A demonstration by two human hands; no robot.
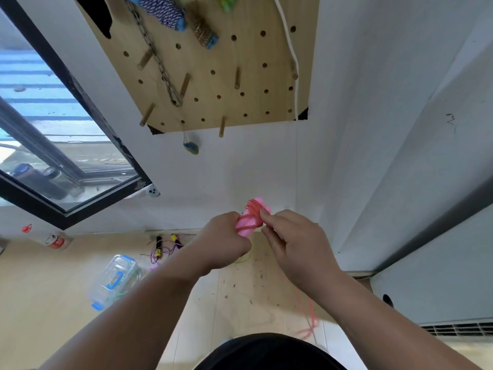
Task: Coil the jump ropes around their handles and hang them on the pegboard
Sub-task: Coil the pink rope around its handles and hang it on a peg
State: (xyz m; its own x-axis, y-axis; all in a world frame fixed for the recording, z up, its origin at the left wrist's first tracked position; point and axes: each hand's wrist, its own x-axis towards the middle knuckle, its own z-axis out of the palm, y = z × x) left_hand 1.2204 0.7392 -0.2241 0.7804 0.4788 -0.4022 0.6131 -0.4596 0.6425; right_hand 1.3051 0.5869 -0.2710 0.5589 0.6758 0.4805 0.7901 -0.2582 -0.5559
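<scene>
Currently: left hand is clenching the pink handles, long axis tilting up and rightward; right hand is pinching the red rope coils just beside, trailing cord lying near-right. Pegboard is hanging far above.

Wood board, plastic handles, metal chain

The pegboard is pale, matt wood with round wooden pegs; a dull metal chain hangs on it beside a rope of woven blue-and-white cord. The pink handles look like smooth, slightly glossy plastic, wound with thin, shiny orange-red cord. On the light wood-look floor, to the left, lies a clear glossy plastic box.
</scene>
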